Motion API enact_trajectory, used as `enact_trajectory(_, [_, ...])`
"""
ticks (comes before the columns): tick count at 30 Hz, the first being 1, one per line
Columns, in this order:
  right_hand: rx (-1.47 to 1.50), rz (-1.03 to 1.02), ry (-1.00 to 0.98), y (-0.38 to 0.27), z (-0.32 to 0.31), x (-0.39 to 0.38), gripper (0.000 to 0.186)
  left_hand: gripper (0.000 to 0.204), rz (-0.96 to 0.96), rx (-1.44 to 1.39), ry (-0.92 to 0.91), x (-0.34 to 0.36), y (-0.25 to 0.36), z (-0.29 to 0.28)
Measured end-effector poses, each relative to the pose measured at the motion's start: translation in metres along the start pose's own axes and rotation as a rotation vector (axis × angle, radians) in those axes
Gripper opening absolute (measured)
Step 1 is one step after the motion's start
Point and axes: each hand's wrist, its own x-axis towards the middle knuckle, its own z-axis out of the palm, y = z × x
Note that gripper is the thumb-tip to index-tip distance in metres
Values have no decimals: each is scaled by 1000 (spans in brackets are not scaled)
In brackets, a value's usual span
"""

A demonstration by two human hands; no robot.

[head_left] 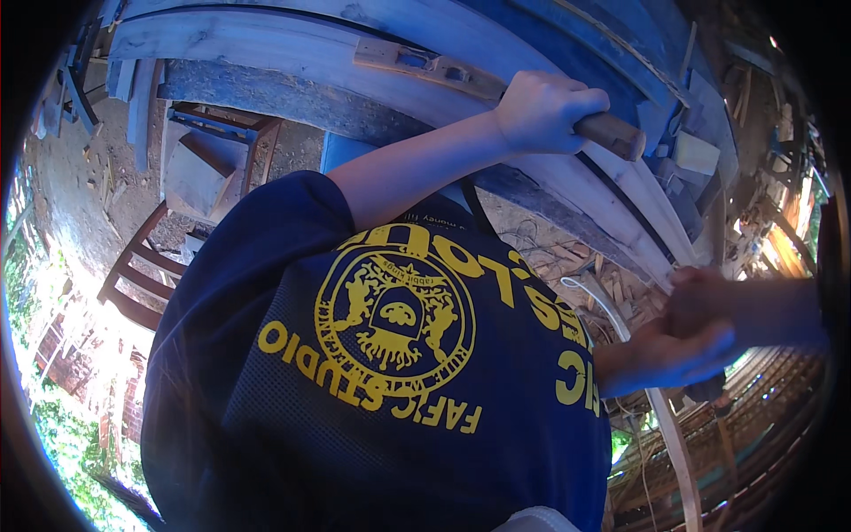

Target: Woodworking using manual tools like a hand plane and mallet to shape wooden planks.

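Observation:
My left hand point(542, 113) is closed around a wooden piece on the bench boards at the top. Left of my fist, a slotted length of wood point(430, 69) shows, and a blunt wooden end point(616, 136) sticks out on the right. Whether these are one piece is hidden by my hand. My right hand point(651, 357), smeared by motion, shows beside my shirt at the right. A blurred forearm point(767, 312) enters from the right edge and overlaps it; I cannot tell whose it is. A dark shape point(706, 388) shows just below my right hand's fingers.
Long wooden boards point(239, 55) lie across the bench. A pale block point(697, 153) rests at its right. Wooden chair frames point(142, 277) stand on the dirt floor at the left. Wood scraps point(581, 257) lie below the bench, near a curved pale strip point(669, 443).

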Motion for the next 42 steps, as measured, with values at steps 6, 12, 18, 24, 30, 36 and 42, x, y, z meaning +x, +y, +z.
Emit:
enact_trajectory(6, [-683, -79, -271, 58, 13, -44, 58, 23, 28, 2, -25, -2, 0, 6])
enact_trajectory(12, [-38, 99, 73, 26, -4, -5, 59, 26, 60, 22, -45, -3, -4, 8])
enact_trajectory(18, [-492, 320, -306, 69, -8, -33, 60, 23, 109, 45, -86, -13, -11, 16])
enact_trajectory(24, [328, 179, 7, 60, -56, -2, 66, 29, 120, 46, -125, -14, -6, 20])
enact_trajectory(30, [-369, 803, -129, 50, 1, -43, 64, 29, 151, 90, -238, -25, -13, 28])
enact_trajectory(36, [142, 388, 259, 65, -37, -24, 59, 30, 154, 117, -249, -23, -13, 35])
enact_trajectory(42, [-66, 951, -263, 76, 4, -51, 49, 33, 163, 181, -288, -33, -26, 41])
